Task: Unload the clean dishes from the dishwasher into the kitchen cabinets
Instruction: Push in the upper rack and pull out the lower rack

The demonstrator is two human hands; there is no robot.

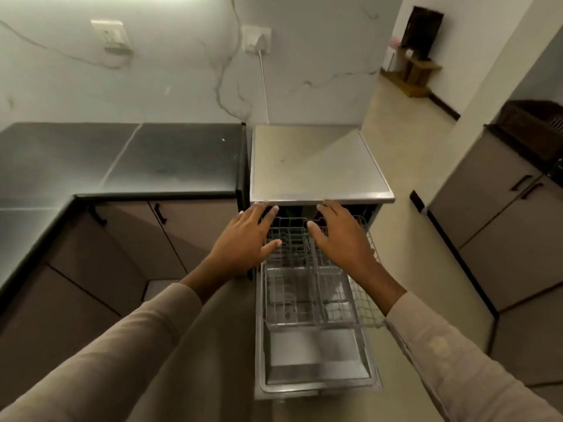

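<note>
Head view, looking down: freestanding dishwasher with a flat brushed-steel top (pixel 316 166) against the pale marbled wall, just right of the dark polished L-shaped countertop (pixel 122 159). Door of the dishwasher (pixel 316 360) folded down flat toward the camera, grey inner panel facing up. Grey wire dish rack (pixel 304 287) pulled partway out over the open door; no plate or cup clearly visible in its compartments, only a pale blurred patch low on the right side, too indistinct to identify.

Left hand (pixel 243 239) palm down, fingers spread and straight, hovering at the left front corner of the rack, fingertips close to the front edge of the steel top; nothing held. Right hand (pixel 341 236) likewise palm down and splayed wide, over the upper right part of the rack, fingertips near the same edge; nothing held. Contact with the wires impossible to confirm for either hand. Both forearms in light beige long sleeves (pixel 128 345).

Taupe base cabinets with black bar handles (pixel 158 213) under the countertop at left. Similar taupe cabinets (pixel 499 214) along the right side. White wall socket with a plugged-in cable (pixel 257 39) above the dishwasher.
</note>
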